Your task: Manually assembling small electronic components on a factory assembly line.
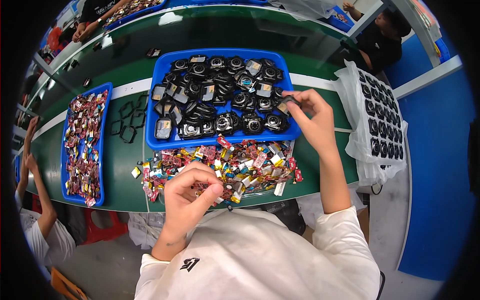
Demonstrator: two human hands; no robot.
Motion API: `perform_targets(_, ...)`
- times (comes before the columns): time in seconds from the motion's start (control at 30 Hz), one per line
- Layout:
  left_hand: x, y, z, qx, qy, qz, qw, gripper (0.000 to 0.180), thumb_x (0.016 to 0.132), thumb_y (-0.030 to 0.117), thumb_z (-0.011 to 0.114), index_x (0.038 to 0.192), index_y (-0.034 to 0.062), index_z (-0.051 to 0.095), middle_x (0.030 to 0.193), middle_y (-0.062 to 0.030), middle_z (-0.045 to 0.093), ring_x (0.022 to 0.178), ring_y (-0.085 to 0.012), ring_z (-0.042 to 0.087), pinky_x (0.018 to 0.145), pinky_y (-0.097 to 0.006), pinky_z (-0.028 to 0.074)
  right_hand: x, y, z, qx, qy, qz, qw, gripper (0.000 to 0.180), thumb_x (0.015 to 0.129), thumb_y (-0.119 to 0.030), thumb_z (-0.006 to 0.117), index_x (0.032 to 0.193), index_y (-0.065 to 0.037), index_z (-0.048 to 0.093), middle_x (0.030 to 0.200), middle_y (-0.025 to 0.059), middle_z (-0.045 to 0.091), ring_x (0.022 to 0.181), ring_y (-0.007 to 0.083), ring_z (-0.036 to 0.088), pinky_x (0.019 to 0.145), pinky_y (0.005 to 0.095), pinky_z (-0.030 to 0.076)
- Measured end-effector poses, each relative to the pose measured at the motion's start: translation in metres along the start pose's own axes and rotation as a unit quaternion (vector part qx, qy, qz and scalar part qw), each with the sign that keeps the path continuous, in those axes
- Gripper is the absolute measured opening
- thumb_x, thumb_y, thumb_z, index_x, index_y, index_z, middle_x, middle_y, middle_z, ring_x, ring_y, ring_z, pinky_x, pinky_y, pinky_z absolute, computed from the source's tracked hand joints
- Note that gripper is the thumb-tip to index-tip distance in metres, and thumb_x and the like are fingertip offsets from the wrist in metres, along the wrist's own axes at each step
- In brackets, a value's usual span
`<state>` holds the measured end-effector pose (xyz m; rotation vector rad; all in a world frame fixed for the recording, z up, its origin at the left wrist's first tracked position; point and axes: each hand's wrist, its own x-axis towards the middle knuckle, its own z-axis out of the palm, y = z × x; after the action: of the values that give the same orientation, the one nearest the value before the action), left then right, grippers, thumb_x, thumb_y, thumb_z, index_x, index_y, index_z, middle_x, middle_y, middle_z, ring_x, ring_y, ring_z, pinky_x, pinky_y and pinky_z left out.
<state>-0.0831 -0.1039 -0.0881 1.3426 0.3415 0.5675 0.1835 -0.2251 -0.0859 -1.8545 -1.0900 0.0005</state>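
My right hand [316, 119] pinches a black watch case [288, 105] over the right rim of a blue tray [156, 146]. Many similar black watch cases, some face up and some showing their backs, lie heaped in that tray. Nearer to me, my left hand [187, 192] is closed, thumb and fingers curled together above a loose pile of small electronic modules [250, 167] with red circuit boards and yellow, white and blue parts. What its fingertips hold is hard to make out against the red boards behind them.
Left on the green table [125, 165] stands a narrow blue tray [63, 165] of similar modules, with thin black frames [128, 134] beside it. A white-lined tray [350, 150] holds rows of watch cases at right. Other people sit left, far left and far right.
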Motion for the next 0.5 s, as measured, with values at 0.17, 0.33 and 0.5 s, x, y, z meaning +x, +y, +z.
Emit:
perform_targets(0.17, 0.005, 0.001, 0.002, 0.006, 0.017, 0.012, 1.0, 0.005, 0.078, -0.001, 0.068, 0.081, -0.0027, 0.064, 0.088, -0.0099, 0.061, 0.084, -0.0164, 0.056, 0.076, -0.028, 0.044, -0.024, -0.043, 0.01, 0.337, -0.048, 0.159, 0.927, 0.02, 0.085, -0.001, 0.062, 0.105, 0.002, 0.06, 0.091, 0.0064, 0.064, 0.077, 0.0092, 0.062, 0.062, 0.0217, 0.052)
perform_targets(0.33, 0.017, 0.009, 0.007, 0.096, -0.023, 0.101, 0.99, 0.007, 0.075, -0.003, 0.068, 0.082, -0.0027, 0.065, 0.104, -0.0159, 0.063, 0.096, -0.0188, 0.058, 0.079, -0.027, 0.046, -0.049, -0.061, 0.038, 0.37, -0.062, 0.138, 0.916, 0.029, 0.086, 0.001, 0.061, 0.112, 0.001, 0.048, 0.094, 0.0089, 0.065, 0.08, 0.0082, 0.062, 0.062, 0.019, 0.049)
perform_targets(0.5, 0.024, 0.017, 0.014, 0.153, 0.005, 0.141, 0.978, 0.007, 0.075, -0.003, 0.068, 0.082, -0.0025, 0.066, 0.107, -0.0163, 0.062, 0.095, -0.0183, 0.059, 0.078, -0.026, 0.047, -0.055, -0.079, 0.046, 0.406, -0.114, 0.165, 0.892, 0.03, 0.09, -0.001, 0.055, 0.12, 0.001, 0.053, 0.107, 0.0097, 0.062, 0.086, 0.009, 0.061, 0.068, 0.0221, 0.055)
